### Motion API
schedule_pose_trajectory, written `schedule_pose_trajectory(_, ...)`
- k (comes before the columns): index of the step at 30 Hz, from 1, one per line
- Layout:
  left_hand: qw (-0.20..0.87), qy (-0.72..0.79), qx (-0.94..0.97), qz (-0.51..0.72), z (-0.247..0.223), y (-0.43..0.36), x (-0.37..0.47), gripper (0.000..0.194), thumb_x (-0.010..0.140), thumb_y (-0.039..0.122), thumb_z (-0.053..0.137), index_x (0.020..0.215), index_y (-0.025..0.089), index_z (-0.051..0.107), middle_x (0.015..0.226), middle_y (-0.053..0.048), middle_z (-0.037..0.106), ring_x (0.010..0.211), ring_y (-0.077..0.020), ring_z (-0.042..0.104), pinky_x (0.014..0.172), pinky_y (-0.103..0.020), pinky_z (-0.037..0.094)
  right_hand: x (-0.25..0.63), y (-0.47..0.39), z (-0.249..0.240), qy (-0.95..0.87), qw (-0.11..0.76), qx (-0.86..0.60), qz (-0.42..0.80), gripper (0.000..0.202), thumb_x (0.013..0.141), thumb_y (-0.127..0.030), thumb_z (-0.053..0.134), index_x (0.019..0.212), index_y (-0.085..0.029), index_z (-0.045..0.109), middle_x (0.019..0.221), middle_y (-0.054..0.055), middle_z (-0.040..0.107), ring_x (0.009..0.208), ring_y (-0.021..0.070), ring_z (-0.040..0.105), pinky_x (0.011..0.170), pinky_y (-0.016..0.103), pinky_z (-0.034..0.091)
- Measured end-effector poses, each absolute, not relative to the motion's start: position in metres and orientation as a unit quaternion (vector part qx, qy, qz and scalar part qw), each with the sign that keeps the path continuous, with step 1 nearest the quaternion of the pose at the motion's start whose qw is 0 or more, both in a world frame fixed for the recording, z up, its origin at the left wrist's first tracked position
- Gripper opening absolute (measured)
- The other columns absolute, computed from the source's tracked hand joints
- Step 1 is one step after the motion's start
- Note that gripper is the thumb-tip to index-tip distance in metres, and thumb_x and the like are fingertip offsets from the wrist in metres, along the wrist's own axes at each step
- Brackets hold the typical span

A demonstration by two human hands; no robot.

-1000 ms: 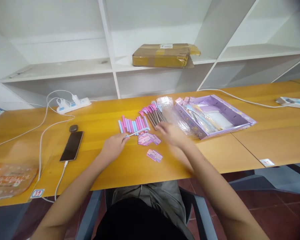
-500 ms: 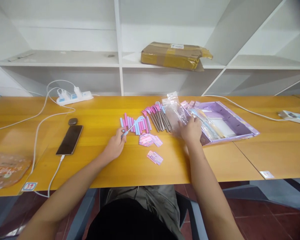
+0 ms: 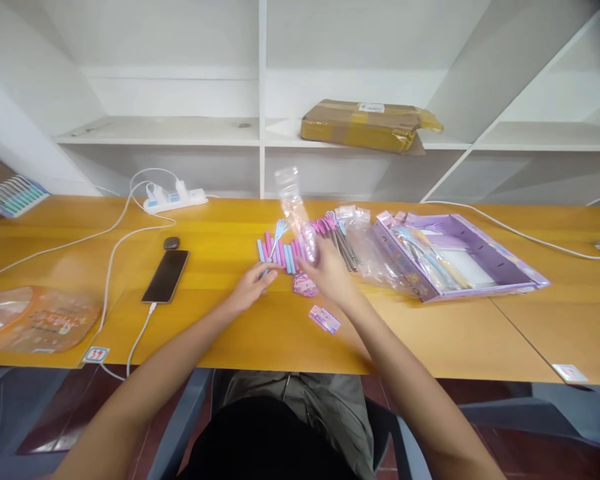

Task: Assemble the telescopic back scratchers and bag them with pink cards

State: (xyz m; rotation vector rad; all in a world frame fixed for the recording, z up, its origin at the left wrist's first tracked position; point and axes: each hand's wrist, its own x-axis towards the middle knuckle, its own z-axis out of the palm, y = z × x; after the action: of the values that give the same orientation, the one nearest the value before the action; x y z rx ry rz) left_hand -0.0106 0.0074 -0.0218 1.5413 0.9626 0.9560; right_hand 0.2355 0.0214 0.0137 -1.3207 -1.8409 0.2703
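Note:
My left hand is closed on a small fork-like tool with a light blue head pointing up. In my right hand is a clear plastic bag, held upright to the right of the tool. Beneath them lies a row of pink, purple and blue handles. Several metal-shafted tools with pink and blue heads lie beyond my right hand, beside more clear bags. Printed cards rest nearer the table's front edge, with others partly hidden by my right hand.
A purple box holding bagged tools stands at the right. To the left are a phone on a cable, a power strip and an orange-clear bag. A taped carton sits on the shelf.
My right hand has moved left from the bag pile beside the box, bringing one clear bag with it. My left hand still holds the tool, now more upright. The view has shifted left.

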Motion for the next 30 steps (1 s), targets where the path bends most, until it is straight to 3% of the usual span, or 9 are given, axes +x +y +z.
schedule_pose_trajectory(2, 0.584, 0.389, 0.589, 0.401, -0.024, 0.005, -0.007, 0.062, 0.093, 0.074, 0.072, 0.123, 0.02, 0.076, 0.084, 0.0, 0.061, 0.057, -0.0095, 0.041, 0.055, -0.026, 0.034, 0.202, 0.007, 0.01, -0.765, 0.387, -0.494, 0.146, 0.061, 0.099, -0.037, 0.073, 0.153, -0.018, 0.054, 0.124, 0.018, 0.066, 0.112, 0.0354, 0.066, 0.1, 0.054, 0.058)
schedule_pose_trajectory(4, 0.598, 0.39, 0.562, 0.417, -0.025, 0.005, -0.005, 0.059, 0.086, 0.071, 0.081, 0.112, 0.018, 0.076, 0.077, 0.002, 0.058, 0.057, -0.0089, 0.039, 0.054, -0.025, 0.031, 0.182, -0.006, 0.006, -0.793, 0.347, -0.464, 0.187, 0.069, 0.099, -0.03, 0.069, 0.163, -0.019, 0.045, 0.133, 0.019, 0.062, 0.115, 0.0349, 0.066, 0.101, 0.054, 0.058)
schedule_pose_trajectory(8, 0.593, 0.395, 0.525, 0.466, -0.022, 0.008, -0.008, 0.048, 0.081, 0.06, 0.09, 0.095, 0.018, 0.071, 0.079, 0.002, 0.06, 0.062, -0.0092, 0.045, 0.058, -0.024, 0.034, 0.179, -0.011, 0.001, -0.801, 0.354, -0.395, 0.279, 0.069, 0.102, -0.04, 0.067, 0.166, -0.024, 0.044, 0.137, 0.016, 0.059, 0.111, 0.028, 0.067, 0.101, 0.049, 0.059)
schedule_pose_trajectory(13, 0.637, 0.376, 0.526, 0.419, -0.022, 0.007, -0.013, 0.05, 0.083, 0.062, 0.089, 0.092, 0.018, 0.067, 0.066, 0.008, 0.044, 0.053, -0.0063, 0.031, 0.054, -0.024, 0.025, 0.189, 0.015, -0.01, -0.657, 0.478, -0.425, 0.399, 0.044, 0.102, -0.053, 0.066, 0.134, -0.024, 0.069, 0.109, 0.007, 0.068, 0.104, 0.025, 0.066, 0.1, 0.046, 0.057)
schedule_pose_trajectory(19, 0.587, 0.364, 0.624, 0.366, -0.024, 0.002, -0.007, 0.047, 0.083, 0.062, 0.088, 0.083, 0.018, 0.071, 0.07, 0.002, 0.058, 0.064, -0.0128, 0.051, 0.066, -0.027, 0.042, 0.175, 0.022, -0.017, -0.527, 0.442, -0.346, 0.639, 0.049, 0.088, -0.07, 0.08, 0.099, -0.022, 0.075, 0.096, 0.004, 0.075, 0.094, 0.0232, 0.07, 0.091, 0.039, 0.058)
schedule_pose_trajectory(23, 0.551, 0.36, 0.61, 0.442, -0.022, 0.009, -0.008, 0.041, 0.081, 0.057, 0.092, 0.088, 0.019, 0.079, 0.101, -0.007, 0.077, 0.098, -0.0231, 0.07, 0.096, -0.037, 0.053, 0.184, 0.022, -0.009, -0.441, 0.586, -0.336, 0.59, 0.051, 0.086, -0.074, 0.082, 0.089, -0.025, 0.068, 0.085, 0.001, 0.071, 0.081, 0.0196, 0.069, 0.079, 0.034, 0.058)
schedule_pose_trajectory(26, 0.541, 0.373, 0.513, 0.552, -0.017, 0.017, -0.014, 0.041, 0.081, 0.056, 0.093, 0.093, 0.019, 0.078, 0.106, -0.007, 0.078, 0.099, -0.0211, 0.072, 0.098, -0.037, 0.056, 0.206, 0.019, -0.001, -0.43, 0.674, -0.355, 0.484, 0.045, 0.099, -0.072, 0.069, 0.092, -0.027, 0.064, 0.076, -0.003, 0.062, 0.067, 0.0164, 0.062, 0.07, 0.032, 0.056)
schedule_pose_trajectory(28, 0.54, 0.364, 0.444, 0.615, -0.012, 0.021, -0.019, 0.044, 0.079, 0.056, 0.095, 0.092, 0.019, 0.076, 0.104, -0.006, 0.078, 0.094, -0.0186, 0.073, 0.094, -0.035, 0.058, 0.22, 0.013, 0.001, -0.542, 0.63, -0.396, 0.391, 0.04, 0.105, -0.066, 0.064, 0.095, -0.027, 0.068, 0.077, -0.001, 0.063, 0.069, 0.0173, 0.062, 0.071, 0.032, 0.054)
schedule_pose_trajectory(30, 0.533, 0.349, 0.4, 0.659, -0.007, 0.023, -0.023, 0.045, 0.078, 0.056, 0.096, 0.089, 0.019, 0.072, 0.102, -0.005, 0.078, 0.094, -0.0175, 0.073, 0.092, -0.034, 0.061, 0.229, 0.004, -0.002, -0.687, 0.519, -0.418, 0.29, 0.037, 0.11, -0.059, 0.059, 0.105, -0.026, 0.073, 0.09, 0.004, 0.071, 0.083, 0.0213, 0.067, 0.08, 0.035, 0.055)
